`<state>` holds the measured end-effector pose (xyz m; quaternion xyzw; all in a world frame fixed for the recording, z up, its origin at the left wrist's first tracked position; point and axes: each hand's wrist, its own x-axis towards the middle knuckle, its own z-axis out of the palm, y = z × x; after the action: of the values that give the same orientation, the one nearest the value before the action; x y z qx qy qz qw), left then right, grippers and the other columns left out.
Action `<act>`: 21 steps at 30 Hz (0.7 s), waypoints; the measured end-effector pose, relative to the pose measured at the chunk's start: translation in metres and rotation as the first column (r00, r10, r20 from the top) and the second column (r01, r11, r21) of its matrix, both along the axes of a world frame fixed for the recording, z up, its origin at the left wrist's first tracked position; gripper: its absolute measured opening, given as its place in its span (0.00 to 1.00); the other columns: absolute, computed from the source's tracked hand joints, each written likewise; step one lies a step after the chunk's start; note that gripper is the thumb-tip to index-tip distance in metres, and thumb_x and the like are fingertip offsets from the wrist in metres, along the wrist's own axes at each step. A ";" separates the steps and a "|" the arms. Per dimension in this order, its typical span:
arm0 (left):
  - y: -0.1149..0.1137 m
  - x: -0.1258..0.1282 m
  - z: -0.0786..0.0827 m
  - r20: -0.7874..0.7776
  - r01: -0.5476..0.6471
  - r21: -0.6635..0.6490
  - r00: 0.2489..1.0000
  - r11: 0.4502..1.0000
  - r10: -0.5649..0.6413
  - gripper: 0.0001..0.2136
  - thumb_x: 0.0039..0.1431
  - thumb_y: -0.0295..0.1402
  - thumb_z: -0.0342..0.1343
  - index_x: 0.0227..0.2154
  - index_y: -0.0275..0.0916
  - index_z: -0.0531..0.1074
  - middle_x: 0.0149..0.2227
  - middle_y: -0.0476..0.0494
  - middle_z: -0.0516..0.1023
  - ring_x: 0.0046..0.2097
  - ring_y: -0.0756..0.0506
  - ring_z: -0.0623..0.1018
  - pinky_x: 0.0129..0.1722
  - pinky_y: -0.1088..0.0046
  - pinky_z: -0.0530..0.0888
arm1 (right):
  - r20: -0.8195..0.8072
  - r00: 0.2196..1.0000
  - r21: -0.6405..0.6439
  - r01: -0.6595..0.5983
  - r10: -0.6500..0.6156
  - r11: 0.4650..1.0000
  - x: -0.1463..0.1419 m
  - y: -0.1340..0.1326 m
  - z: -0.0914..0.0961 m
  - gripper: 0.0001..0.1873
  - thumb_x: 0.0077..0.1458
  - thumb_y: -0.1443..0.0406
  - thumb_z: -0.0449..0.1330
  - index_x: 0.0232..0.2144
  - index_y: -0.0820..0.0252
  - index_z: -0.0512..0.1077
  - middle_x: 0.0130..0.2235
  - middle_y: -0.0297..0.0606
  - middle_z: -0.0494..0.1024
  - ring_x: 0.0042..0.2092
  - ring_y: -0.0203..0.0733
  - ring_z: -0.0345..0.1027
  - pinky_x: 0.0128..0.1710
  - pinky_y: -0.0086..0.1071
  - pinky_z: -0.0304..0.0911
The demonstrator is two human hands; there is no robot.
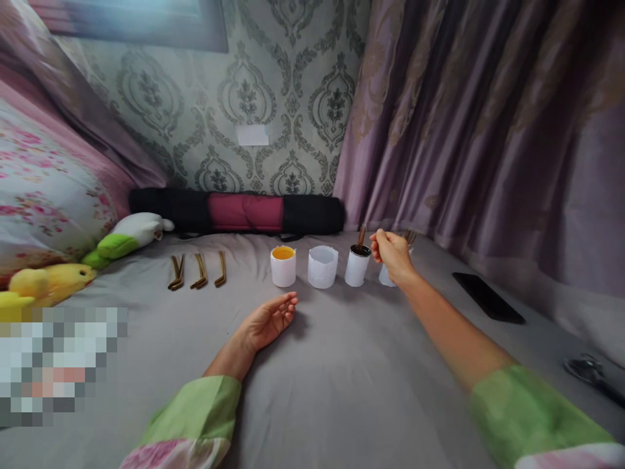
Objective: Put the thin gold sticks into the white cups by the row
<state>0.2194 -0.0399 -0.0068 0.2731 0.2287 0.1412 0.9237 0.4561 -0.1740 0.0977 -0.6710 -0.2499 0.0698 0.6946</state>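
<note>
Several white cups stand in a row on the grey bed sheet (342, 391): one with yellow liquid (283, 266), an empty one (323, 266), one with dark liquid and a brown stick in it (357, 264), and one (385, 277) mostly hidden behind my right hand. My right hand (392, 255) hovers over that last cup, fingers pinched on thin brown sticks (409, 236). My left hand (267, 322) rests on the sheet palm up, fingers loosely spread, holding nothing, just in front of the yellow cup. Three groups of bent brown sticks (198, 272) lie to the left.
A black and maroon bolster (239, 212) lies against the wall behind the cups. Plush toys (122, 238) and a floral pillow (43, 189) sit at left. A dark phone (488, 296) lies at right near the purple curtain (488, 130). A metal object (588, 371) is at the far right.
</note>
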 end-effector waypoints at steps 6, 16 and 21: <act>0.001 -0.001 -0.002 0.010 -0.002 0.001 1.000 1.000 0.002 0.07 0.52 0.22 0.54 0.36 0.28 0.70 0.30 0.43 0.72 0.28 0.54 0.72 0.24 0.82 0.70 | -0.077 0.996 0.022 -0.050 0.051 0.999 -0.018 -0.001 -0.017 0.15 0.52 0.56 0.53 0.23 0.62 0.66 0.17 0.29 0.63 0.16 0.27 0.54 0.12 0.21 0.47; 0.001 -0.002 -0.001 0.031 -0.029 0.000 0.999 1.000 0.029 0.06 0.53 0.22 0.54 0.35 0.28 0.70 0.30 0.43 0.72 0.27 0.54 0.72 0.24 0.82 0.70 | -0.176 0.962 0.045 -0.205 0.210 0.978 -0.062 0.014 -0.051 0.17 0.48 0.53 0.54 0.23 0.61 0.64 0.17 0.28 0.62 0.16 0.27 0.53 0.12 0.22 0.46; 0.001 -0.002 -0.001 0.032 -0.039 0.007 0.999 0.999 0.039 0.06 0.53 0.22 0.53 0.36 0.28 0.70 0.30 0.43 0.72 0.27 0.54 0.72 0.24 0.82 0.70 | -0.205 0.940 -0.013 -0.281 0.272 0.960 -0.082 0.025 -0.068 0.17 0.49 0.53 0.53 0.23 0.61 0.64 0.18 0.28 0.62 0.16 0.27 0.54 0.12 0.21 0.46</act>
<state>0.2176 -0.0392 -0.0075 0.2697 0.2186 0.1645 0.9233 0.3739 -0.1488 0.0296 -0.6331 -0.2686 0.2391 0.6855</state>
